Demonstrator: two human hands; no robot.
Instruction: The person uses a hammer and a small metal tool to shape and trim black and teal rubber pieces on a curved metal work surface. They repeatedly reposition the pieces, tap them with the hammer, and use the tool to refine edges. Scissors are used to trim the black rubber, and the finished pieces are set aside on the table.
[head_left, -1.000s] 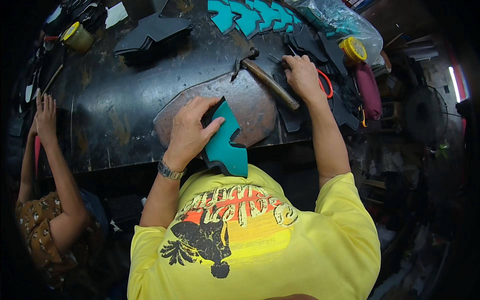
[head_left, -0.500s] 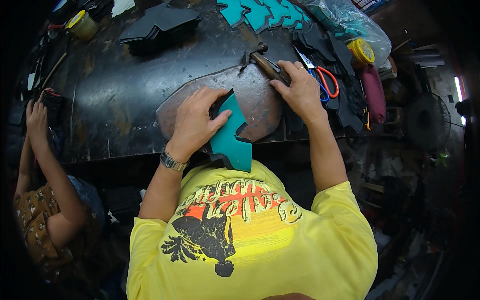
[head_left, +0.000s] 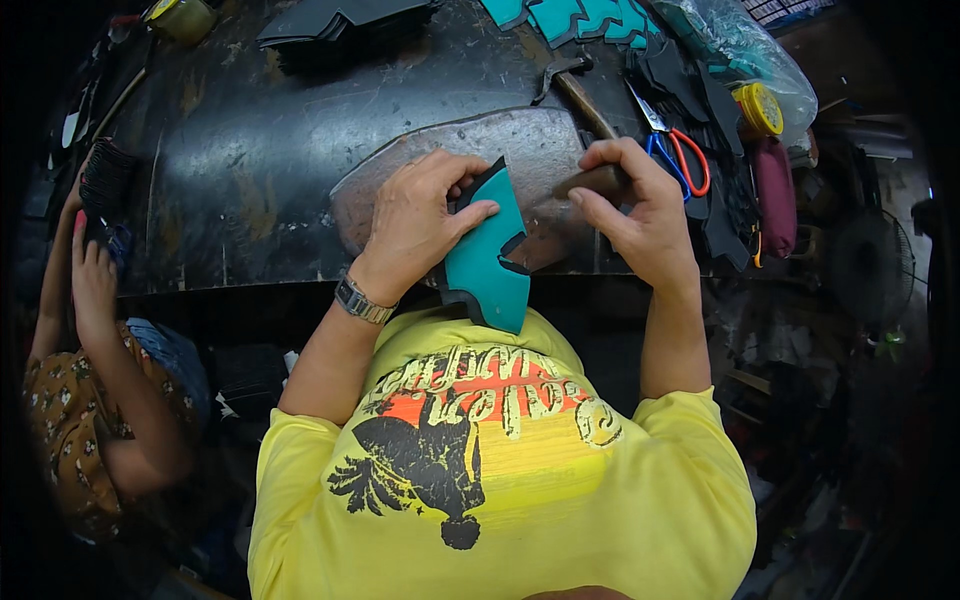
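1. Head view: left hand [head_left: 420, 225] fingers pinch a teal cut piece [head_left: 490, 260] at the counter [head_left: 250, 170] near edge, over a grey slab [head_left: 500, 140].
2. Right hand [head_left: 635, 205] fingers wrapped round a hammer [head_left: 585, 105] handle.
3. Containers: yellow-lidded tin [head_left: 760, 108] at the right edge, contents hidden. Clear bag [head_left: 730, 40] at the far right corner, contents unclear.
4. Teal stack [head_left: 570, 15] cut off at the far edge.

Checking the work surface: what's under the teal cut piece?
The teal piece lies over the edge of a grey slab on the dark bench, held by the left hand. Its lower end overhangs. The slab surface beneath is hidden.
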